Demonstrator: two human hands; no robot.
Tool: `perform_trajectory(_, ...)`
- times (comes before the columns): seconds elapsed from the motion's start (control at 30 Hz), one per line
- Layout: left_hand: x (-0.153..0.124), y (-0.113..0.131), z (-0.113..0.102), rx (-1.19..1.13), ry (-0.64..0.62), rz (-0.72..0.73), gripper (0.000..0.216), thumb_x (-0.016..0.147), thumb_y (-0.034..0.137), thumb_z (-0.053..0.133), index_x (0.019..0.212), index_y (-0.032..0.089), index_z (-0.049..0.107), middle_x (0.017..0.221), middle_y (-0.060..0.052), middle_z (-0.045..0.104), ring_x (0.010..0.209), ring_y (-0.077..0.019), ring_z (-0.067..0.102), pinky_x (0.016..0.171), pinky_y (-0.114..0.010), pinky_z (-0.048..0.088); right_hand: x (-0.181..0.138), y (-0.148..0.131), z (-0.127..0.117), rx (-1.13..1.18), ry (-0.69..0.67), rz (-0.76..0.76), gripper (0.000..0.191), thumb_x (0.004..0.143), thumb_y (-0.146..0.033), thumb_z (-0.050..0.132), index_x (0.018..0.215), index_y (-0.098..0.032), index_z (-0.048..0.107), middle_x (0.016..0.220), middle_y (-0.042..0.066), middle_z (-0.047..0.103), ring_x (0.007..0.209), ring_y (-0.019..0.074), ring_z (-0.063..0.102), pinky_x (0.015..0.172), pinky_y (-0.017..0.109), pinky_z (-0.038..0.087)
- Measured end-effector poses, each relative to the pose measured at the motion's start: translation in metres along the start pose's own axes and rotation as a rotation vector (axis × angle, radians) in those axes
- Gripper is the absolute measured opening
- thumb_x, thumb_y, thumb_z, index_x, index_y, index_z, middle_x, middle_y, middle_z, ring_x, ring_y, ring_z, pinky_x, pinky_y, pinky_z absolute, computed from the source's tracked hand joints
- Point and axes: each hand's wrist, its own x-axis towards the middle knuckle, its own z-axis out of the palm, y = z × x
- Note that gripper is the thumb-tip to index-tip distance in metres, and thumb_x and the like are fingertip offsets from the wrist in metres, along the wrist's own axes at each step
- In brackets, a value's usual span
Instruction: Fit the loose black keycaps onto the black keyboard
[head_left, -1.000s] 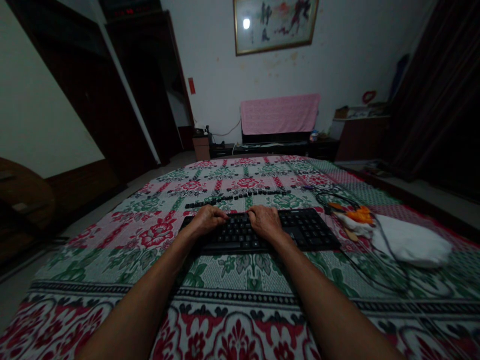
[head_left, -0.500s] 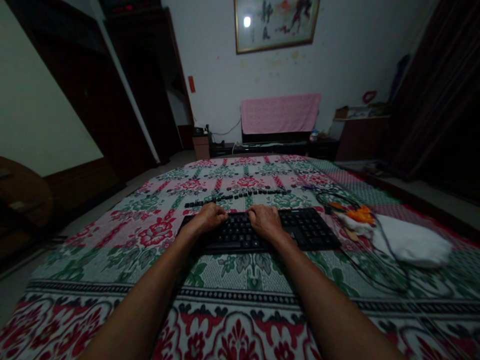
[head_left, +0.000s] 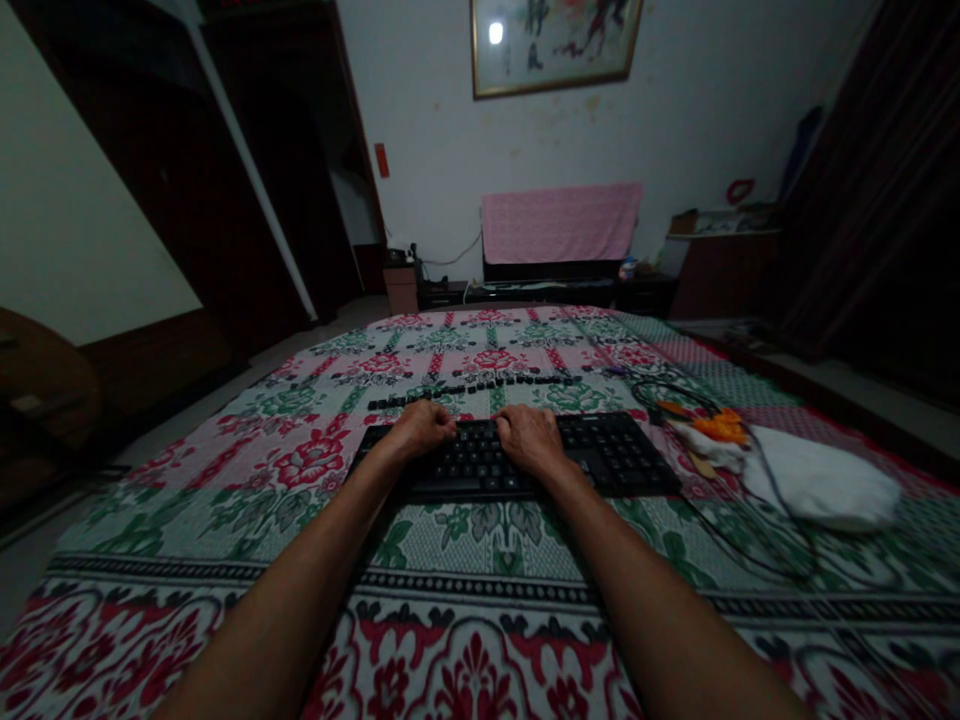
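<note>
A black keyboard [head_left: 615, 455] lies flat on a floral bedspread [head_left: 480, 570]. My left hand [head_left: 420, 428] sits on its left part with the fingers curled down over the upper key rows. My right hand [head_left: 531, 438] rests on the middle of the keyboard, fingers likewise bent and pressed together at the far rows. Whatever the fingertips hold is hidden behind the backs of the hands. Just beyond the keyboard a line of small black keycaps [head_left: 480, 387] lies across the cover.
To the right lie a white cloth bundle [head_left: 817, 478], an orange object [head_left: 720, 427] and a looping dark cable [head_left: 660, 395]. A pink-draped cabinet [head_left: 561, 222] stands at the far wall, and dark doors [head_left: 247, 200] on the left.
Both hands stay on the keyboard in the same places. The view has tipped slightly, so everything sits a little higher in the picture.
</note>
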Motion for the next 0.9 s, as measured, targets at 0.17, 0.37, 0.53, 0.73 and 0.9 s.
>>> perform_trajectory(0.17, -0.003, -0.005, -0.001, -0.115, -0.002, 0.021, 0.019, 0.062, 0.028, 0.055, 0.07, 0.014, 0.066, 0.059, 0.002, 0.061, 0.056, -0.0103, 0.051, 0.053, -0.02, 0.037, 0.001, 0.001, 0.002, 0.0, 0.021, -0.014, 0.031, 0.085, -0.029, 0.032, 0.098, -0.021, 0.058, 0.097, 0.007, 0.061, 0.096, 0.0196, 0.051, 0.086, 0.035, 0.022)
perform_trajectory(0.37, -0.002, -0.029, -0.025, -0.084, 0.261, -0.121, 0.026, 0.068, 0.032, 0.052, 0.083, 0.017, 0.068, 0.076, -0.002, 0.068, 0.071, -0.0144, 0.059, 0.064, -0.023, 0.042, 0.001, 0.001, 0.001, 0.011, 0.01, -0.005, 0.03, 0.086, -0.028, 0.032, 0.098, -0.021, 0.059, 0.098, 0.007, 0.061, 0.096, 0.0191, 0.051, 0.087, 0.034, 0.02)
perform_trajectory(0.53, 0.013, -0.046, -0.026, 0.203, 0.282, -0.095, 0.027, 0.07, 0.027, 0.049, 0.09, 0.023, 0.068, 0.086, -0.002, 0.068, 0.084, -0.0166, 0.059, 0.076, -0.024, 0.041, 0.001, 0.002, 0.002, 0.011, 0.028, -0.022, 0.03, 0.086, -0.028, 0.032, 0.098, -0.02, 0.059, 0.097, 0.007, 0.061, 0.096, 0.019, 0.051, 0.087, 0.034, 0.021)
perform_trajectory(0.73, 0.034, -0.044, -0.018, 0.389, 0.332, -0.113, 0.037, 0.071, 0.029, 0.049, 0.106, 0.025, 0.062, 0.102, -0.007, 0.059, 0.096, -0.0219, 0.053, 0.085, -0.031, 0.039, 0.001, 0.002, 0.003, 0.019, 0.035, -0.016, 0.03, 0.085, -0.028, 0.032, 0.097, -0.021, 0.059, 0.096, 0.007, 0.062, 0.095, 0.0192, 0.051, 0.086, 0.034, 0.021)
perform_trajectory(0.9, 0.044, -0.044, -0.017, 0.483, 0.267, -0.076, 0.039, 0.07, 0.031, 0.05, 0.108, 0.026, 0.06, 0.112, -0.008, 0.05, 0.105, -0.0245, 0.045, 0.089, -0.034, 0.037, 0.001, 0.002, 0.003, 0.019, 0.055, -0.019, 0.029, 0.085, -0.028, 0.033, 0.096, -0.02, 0.059, 0.095, 0.006, 0.062, 0.094, 0.0193, 0.052, 0.086, 0.033, 0.021)
